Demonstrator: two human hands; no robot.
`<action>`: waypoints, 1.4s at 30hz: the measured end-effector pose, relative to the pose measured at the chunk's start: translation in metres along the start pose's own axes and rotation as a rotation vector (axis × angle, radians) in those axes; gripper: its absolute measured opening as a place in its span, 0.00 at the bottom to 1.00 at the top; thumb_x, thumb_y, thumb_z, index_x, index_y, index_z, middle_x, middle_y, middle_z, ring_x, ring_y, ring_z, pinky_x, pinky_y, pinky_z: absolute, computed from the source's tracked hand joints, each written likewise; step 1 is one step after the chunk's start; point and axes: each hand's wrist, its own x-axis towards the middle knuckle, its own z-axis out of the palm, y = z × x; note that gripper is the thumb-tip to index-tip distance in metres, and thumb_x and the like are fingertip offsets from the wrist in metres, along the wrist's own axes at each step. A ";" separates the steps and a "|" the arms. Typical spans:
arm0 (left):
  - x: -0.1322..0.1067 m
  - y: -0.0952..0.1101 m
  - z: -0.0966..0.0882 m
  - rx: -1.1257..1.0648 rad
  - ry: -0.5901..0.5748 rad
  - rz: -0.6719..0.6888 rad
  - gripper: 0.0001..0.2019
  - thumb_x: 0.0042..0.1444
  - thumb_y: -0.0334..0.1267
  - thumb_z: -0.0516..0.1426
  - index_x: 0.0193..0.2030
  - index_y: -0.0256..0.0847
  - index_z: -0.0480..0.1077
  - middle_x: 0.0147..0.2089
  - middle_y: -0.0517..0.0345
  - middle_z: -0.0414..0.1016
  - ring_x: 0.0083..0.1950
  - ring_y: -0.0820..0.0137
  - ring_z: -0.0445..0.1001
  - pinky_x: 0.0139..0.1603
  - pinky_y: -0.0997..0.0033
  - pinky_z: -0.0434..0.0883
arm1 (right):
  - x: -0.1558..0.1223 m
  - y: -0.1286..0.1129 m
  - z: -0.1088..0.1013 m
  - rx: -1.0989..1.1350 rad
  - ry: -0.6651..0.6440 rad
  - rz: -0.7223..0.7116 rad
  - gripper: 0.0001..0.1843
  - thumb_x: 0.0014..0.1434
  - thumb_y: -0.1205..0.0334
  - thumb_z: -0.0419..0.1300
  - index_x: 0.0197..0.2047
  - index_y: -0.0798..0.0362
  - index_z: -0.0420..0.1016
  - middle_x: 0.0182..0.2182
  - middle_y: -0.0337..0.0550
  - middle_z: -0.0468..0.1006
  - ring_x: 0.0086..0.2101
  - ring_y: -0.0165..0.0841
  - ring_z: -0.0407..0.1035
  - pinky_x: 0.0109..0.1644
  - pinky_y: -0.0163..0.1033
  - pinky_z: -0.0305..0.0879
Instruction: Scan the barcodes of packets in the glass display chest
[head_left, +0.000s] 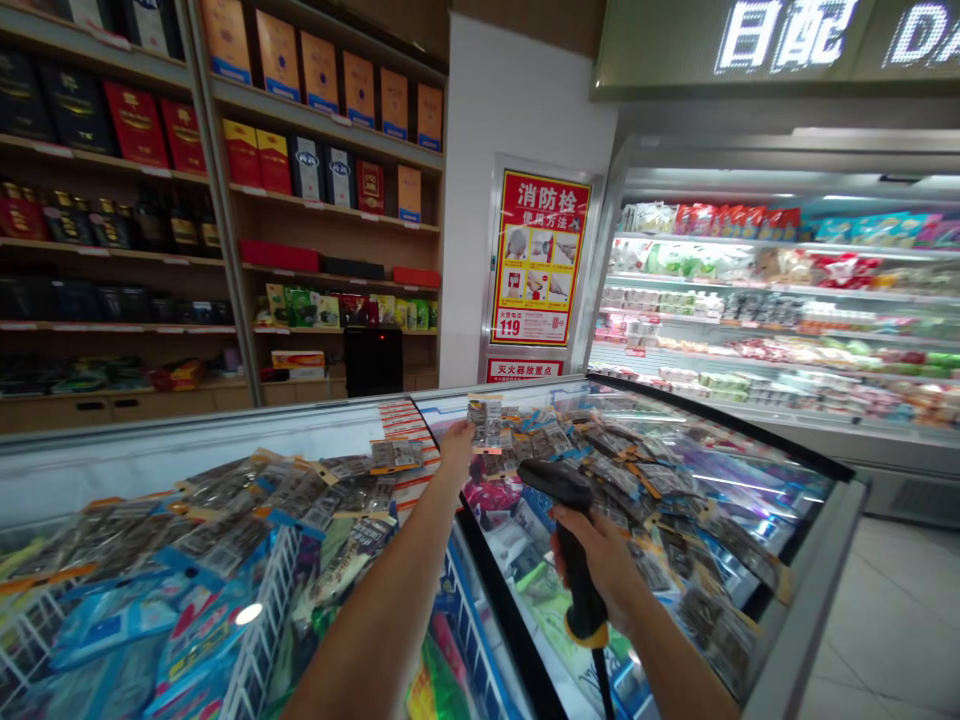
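Note:
My left hand (456, 445) stretches far forward over the chest freezer, its fingers closed on the edge of a small clear packet (486, 424) with printed labels. In my right hand (592, 560) is a black barcode scanner (574, 530) with a yellow band at the base of its handle, fingers wrapped round the grip. Its cable runs down toward me, and its head points at the left, toward the packet. Many similar packets with brown contents (622, 470) lie spread on the glass at the right. Another pile of packets (277, 490) covers the left side.
White wire baskets (259, 620) with blue bags stand inside the freezer at left. A black frame bar (502, 600) divides the glass. Behind are wooden shelves with boxes (322, 75), a red fire-hydrant poster (538, 258) and a lit refrigerated display (780, 300). Tiled floor (892, 600) shows at right.

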 end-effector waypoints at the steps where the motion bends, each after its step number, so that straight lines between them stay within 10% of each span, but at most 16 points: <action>1: 0.000 0.000 0.000 -0.012 0.002 -0.013 0.04 0.44 0.33 0.58 0.28 0.36 0.69 0.22 0.61 0.70 0.22 0.75 0.67 0.25 0.74 0.64 | 0.000 0.000 -0.001 0.019 -0.003 0.002 0.15 0.49 0.50 0.58 0.26 0.55 0.68 0.14 0.36 0.69 0.13 0.26 0.60 0.15 0.31 0.55; 18: -0.021 0.020 -0.008 0.177 0.122 -0.011 0.05 0.50 0.32 0.54 0.33 0.36 0.70 0.25 0.60 0.72 0.24 0.74 0.68 0.27 0.73 0.65 | 0.000 -0.004 -0.005 0.140 0.098 0.004 0.16 0.47 0.50 0.61 0.24 0.56 0.69 0.14 0.37 0.70 0.13 0.26 0.61 0.13 0.31 0.57; 26: -0.017 0.065 -0.076 0.911 0.244 0.202 0.10 0.52 0.36 0.52 0.36 0.38 0.74 0.36 0.51 0.78 0.39 0.62 0.74 0.37 0.69 0.66 | 0.010 -0.007 -0.017 0.213 0.247 -0.043 0.13 0.46 0.53 0.62 0.24 0.54 0.68 0.13 0.35 0.70 0.13 0.28 0.62 0.13 0.32 0.58; 36: -0.061 0.103 -0.129 1.353 0.355 0.062 0.16 0.54 0.40 0.50 0.48 0.41 0.69 0.46 0.46 0.75 0.49 0.55 0.72 0.43 0.61 0.67 | 0.009 -0.003 -0.020 0.195 0.313 -0.069 0.13 0.44 0.53 0.63 0.23 0.53 0.66 0.12 0.34 0.69 0.13 0.28 0.62 0.13 0.33 0.57; 42: -0.067 0.102 -0.121 1.217 0.432 0.444 0.10 0.47 0.31 0.56 0.38 0.40 0.69 0.45 0.45 0.72 0.50 0.50 0.69 0.44 0.57 0.67 | 0.009 -0.003 -0.020 0.195 0.309 -0.094 0.12 0.45 0.53 0.62 0.24 0.53 0.67 0.12 0.35 0.70 0.13 0.29 0.62 0.14 0.34 0.57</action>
